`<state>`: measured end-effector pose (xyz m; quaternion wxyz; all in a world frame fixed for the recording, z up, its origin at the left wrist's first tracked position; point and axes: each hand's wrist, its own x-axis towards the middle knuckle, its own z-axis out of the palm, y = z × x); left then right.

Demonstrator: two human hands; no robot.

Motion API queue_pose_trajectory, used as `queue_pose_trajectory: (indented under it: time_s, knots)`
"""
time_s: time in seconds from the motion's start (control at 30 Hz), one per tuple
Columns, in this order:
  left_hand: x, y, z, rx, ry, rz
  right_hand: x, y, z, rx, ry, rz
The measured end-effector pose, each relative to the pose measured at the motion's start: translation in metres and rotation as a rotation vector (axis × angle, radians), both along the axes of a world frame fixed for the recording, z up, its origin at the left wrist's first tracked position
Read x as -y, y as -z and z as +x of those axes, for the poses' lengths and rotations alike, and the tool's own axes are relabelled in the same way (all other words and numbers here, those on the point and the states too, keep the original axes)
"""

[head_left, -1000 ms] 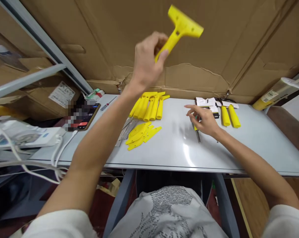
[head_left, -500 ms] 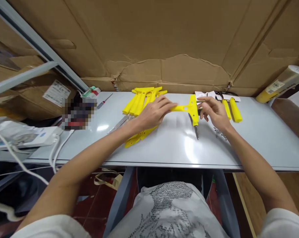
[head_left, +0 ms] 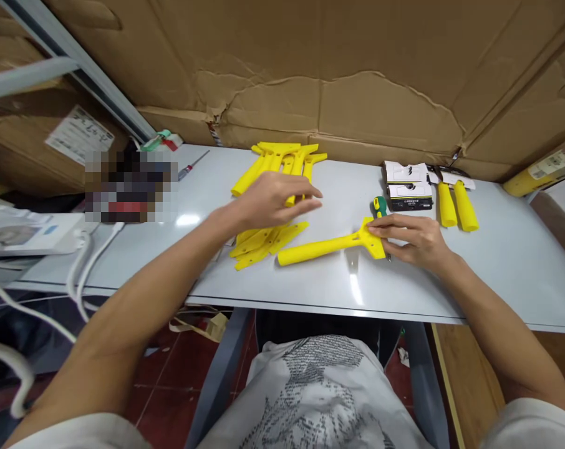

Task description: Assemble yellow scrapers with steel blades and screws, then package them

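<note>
A yellow plastic scraper handle (head_left: 322, 249) lies at a slant over the table, its wide head toward the right. At that head, the fingers of my right hand (head_left: 416, 240) are closed on the plastic. My left hand (head_left: 277, 198) is off the handle, its fingers stretched out with nothing visible in them. Beneath and beside it lie flat yellow pieces with holes (head_left: 268, 243). Several more yellow scraper handles (head_left: 275, 163) are heaped just behind my left hand, which partly covers them. A green and yellow screwdriver (head_left: 379, 207) lies behind my right fingers, its shaft mostly hidden.
Small black and white boxes (head_left: 408, 194) stand at the back right, beside two scrapers with yellow grips (head_left: 464, 207). A thin screwdriver (head_left: 193, 165) lies at the back left. White cables (head_left: 88, 271) hang over the left edge. A cardboard wall (head_left: 348, 118) closes off the back.
My left hand has let go of the scraper handle and moved left toward the pile. The handle has come down nearer the front edge, its head still in my right hand. The view has shifted.
</note>
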<state>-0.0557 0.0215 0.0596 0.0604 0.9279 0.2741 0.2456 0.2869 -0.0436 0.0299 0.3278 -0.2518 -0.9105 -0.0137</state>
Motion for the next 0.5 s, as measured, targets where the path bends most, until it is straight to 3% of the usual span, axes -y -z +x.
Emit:
queue_pose_trajectory:
  time_s: [0.17, 0.2, 0.27, 0.37, 0.5]
  knots:
    - [-0.033, -0.028, -0.053, -0.039, -0.351, -0.021, 0.004, 0.008, -0.007, 0.160, -0.025, 0.013]
    - [-0.038, -0.033, -0.066, -0.105, -0.429, -0.075, 0.004, 0.009, -0.009, 0.197, -0.021, 0.023]
    - [-0.047, -0.039, -0.091, -0.337, -0.552, -0.349, 0.004, 0.009, -0.011, 0.260, -0.021, 0.055]
    - [-0.056, -0.036, -0.114, -0.561, -0.725, -0.686, 0.005, 0.008, -0.014, 0.345, -0.023, 0.096]
    - [-0.061, -0.016, -0.115, -0.749, -0.797, -0.795, 0.007, 0.005, -0.017, 0.455, -0.010, 0.133]
